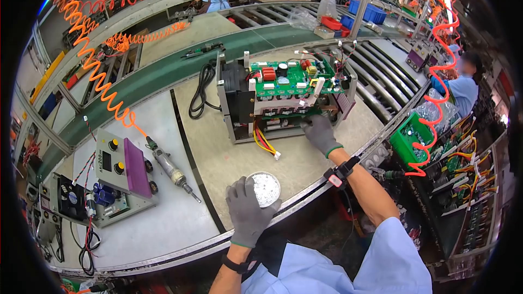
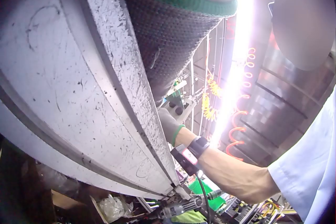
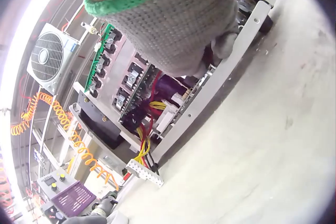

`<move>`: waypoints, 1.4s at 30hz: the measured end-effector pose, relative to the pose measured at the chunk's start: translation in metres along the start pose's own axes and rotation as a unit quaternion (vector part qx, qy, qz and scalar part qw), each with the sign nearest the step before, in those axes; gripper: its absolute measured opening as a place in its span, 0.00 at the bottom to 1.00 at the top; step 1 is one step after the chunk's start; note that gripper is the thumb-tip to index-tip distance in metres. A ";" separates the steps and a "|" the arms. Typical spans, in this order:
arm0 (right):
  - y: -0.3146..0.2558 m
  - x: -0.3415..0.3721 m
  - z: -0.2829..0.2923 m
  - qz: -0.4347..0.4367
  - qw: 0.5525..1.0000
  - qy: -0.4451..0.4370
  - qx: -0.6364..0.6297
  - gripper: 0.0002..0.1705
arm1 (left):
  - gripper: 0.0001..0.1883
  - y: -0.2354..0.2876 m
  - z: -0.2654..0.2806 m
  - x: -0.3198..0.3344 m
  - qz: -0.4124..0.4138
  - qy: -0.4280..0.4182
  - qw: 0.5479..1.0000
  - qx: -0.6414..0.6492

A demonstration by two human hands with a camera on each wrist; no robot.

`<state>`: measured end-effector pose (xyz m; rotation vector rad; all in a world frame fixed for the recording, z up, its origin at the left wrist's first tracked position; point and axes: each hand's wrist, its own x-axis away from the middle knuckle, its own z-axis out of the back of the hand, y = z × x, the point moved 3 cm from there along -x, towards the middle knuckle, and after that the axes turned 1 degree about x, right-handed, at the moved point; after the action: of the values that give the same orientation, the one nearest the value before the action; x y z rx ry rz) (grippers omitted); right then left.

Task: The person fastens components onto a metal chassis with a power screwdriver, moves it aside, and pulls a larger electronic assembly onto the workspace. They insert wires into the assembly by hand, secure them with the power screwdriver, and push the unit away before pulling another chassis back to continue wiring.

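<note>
My gloved left hand [image 1: 248, 215] holds a round white tub [image 1: 267, 189] by its side, low over the front of the worktable. Small silvery-white pieces fill the tub. My gloved right hand [image 1: 320, 132] reaches into the open lower side of a metal-framed power unit [image 1: 233, 114], above its bottom rail [image 3: 210, 90]. Its fingertips are hidden inside, and I cannot tell what they hold. On top of the unit lies a green circuit board [image 1: 297, 88] with red and black components. Yellow, red and black wires [image 3: 143, 150] hang out of the near side, ending in a white connector [image 1: 277, 155].
A pneumatic screwdriver [image 1: 169, 166] on an orange coiled hose lies at the left, beside another unit with a purple cover [image 1: 137, 169]. Behind runs a green conveyor belt [image 1: 163, 79]. At right are rollers [image 1: 381, 71], a green bin [image 1: 408, 136] and a person [image 1: 463, 90].
</note>
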<state>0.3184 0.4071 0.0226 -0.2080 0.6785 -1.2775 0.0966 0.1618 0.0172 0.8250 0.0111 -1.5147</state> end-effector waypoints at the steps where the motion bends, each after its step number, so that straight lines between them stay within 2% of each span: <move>1: 0.001 0.000 0.000 -0.009 1.000 -0.008 0.005 0.14 | 0.45 0.000 0.000 0.000 0.001 -0.001 1.000 0.001; 7: 0.004 0.001 -0.008 -0.025 1.000 0.009 0.010 0.13 | 0.45 0.000 0.000 0.001 0.001 0.001 1.000 -0.004; 13: 0.001 0.005 -0.003 0.024 0.999 0.026 -0.021 0.11 | 0.46 0.001 0.002 0.000 0.008 -0.001 1.000 0.002; 19: 0.004 0.012 0.002 0.028 0.995 0.030 -0.092 0.09 | 0.46 0.001 0.002 0.000 0.007 0.002 1.000 0.001; 22: 0.011 0.018 0.001 0.154 0.984 0.077 -0.034 0.10 | 0.46 0.000 0.002 0.000 0.009 0.000 1.000 0.001; 25: 0.019 0.018 0.005 0.094 0.991 0.040 -0.084 0.12 | 0.45 0.000 0.001 0.000 0.005 -0.002 1.000 0.003; 28: 0.018 0.017 -0.001 0.099 0.990 0.085 -0.058 0.13 | 0.45 0.000 0.001 0.000 0.004 0.000 1.000 0.005; 31: 0.017 0.021 0.002 0.107 0.993 0.039 -0.040 0.14 | 0.45 0.000 0.001 0.000 0.005 -0.002 1.000 0.005; 34: 0.018 0.020 0.002 0.084 0.989 0.075 -0.099 0.14 | 0.45 0.000 0.001 0.000 0.005 -0.003 1.000 0.003; 37: 0.011 0.025 0.000 0.141 0.983 0.098 -0.064 0.14 | 0.45 0.001 0.001 0.000 0.003 -0.005 1.000 0.000; 40: 0.019 0.021 0.003 0.055 0.992 0.014 -0.115 0.14 | 0.45 0.001 0.001 0.000 0.005 -0.001 1.000 0.004; 42: 0.009 0.024 0.002 0.104 0.989 0.062 -0.089 0.14 | 0.44 0.001 0.001 0.000 0.003 -0.001 1.000 0.006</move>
<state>0.3298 0.3873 0.0113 -0.2002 0.8985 -1.0365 0.0968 0.1614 0.0181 0.8324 -0.0016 -1.5102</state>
